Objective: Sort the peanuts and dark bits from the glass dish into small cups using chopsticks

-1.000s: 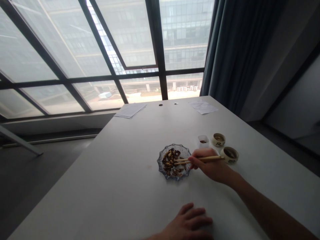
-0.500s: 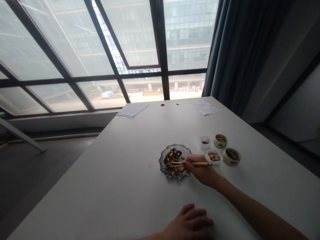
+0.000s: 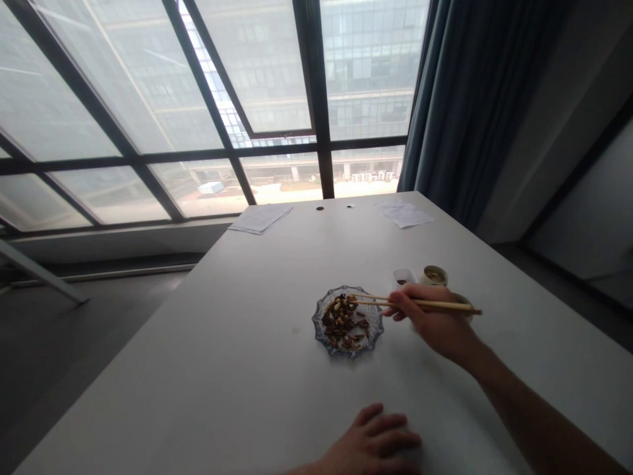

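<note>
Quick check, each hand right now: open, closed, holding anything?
Left hand: open, fingers spread over the table, nothing visible in it.
Right hand: grip closed, holding chopsticks, their tips over the glass bowl.

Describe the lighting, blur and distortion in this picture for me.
Head view: the window panes glare pale, washing out the outside, and the curtain is dim; head view: soft shadow lies on the near side of the scalloped glass dish, whose brown pieces lack crisp detail; head view: the right forearm looks stretched, perhaps from a wide lens.
</note>
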Available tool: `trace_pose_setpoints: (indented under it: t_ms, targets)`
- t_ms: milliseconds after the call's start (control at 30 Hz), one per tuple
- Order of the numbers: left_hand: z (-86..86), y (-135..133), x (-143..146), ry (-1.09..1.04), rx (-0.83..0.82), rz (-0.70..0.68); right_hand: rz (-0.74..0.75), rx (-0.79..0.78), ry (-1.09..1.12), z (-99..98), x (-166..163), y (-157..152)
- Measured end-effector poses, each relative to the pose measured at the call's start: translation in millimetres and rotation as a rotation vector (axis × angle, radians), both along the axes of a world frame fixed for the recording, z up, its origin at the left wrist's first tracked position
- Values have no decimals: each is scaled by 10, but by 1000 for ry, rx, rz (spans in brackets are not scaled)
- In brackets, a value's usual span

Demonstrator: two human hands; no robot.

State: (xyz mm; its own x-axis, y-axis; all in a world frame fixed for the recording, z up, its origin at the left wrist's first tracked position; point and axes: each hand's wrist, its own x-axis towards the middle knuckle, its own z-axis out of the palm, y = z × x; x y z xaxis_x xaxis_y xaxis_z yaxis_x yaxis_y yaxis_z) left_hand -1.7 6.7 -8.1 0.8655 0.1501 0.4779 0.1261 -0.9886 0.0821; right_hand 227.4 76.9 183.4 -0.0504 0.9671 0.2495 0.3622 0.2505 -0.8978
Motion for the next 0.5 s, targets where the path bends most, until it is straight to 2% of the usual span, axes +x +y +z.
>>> trace_pose_setpoints:
  t_ms: [100, 233, 400, 500]
  targets:
    - [18, 1, 0, 14, -5, -2, -163, 11, 22, 235, 252, -90]
    - [104, 5, -20, 104, -13, -13, -305, -4, -157, 449, 578, -206]
    - [260, 4, -53, 138, -35, -9, -339, -64, -295, 479, 767, -232]
    - [264, 5, -51, 140, -28, -11, -318, -76, -330, 450, 782, -213]
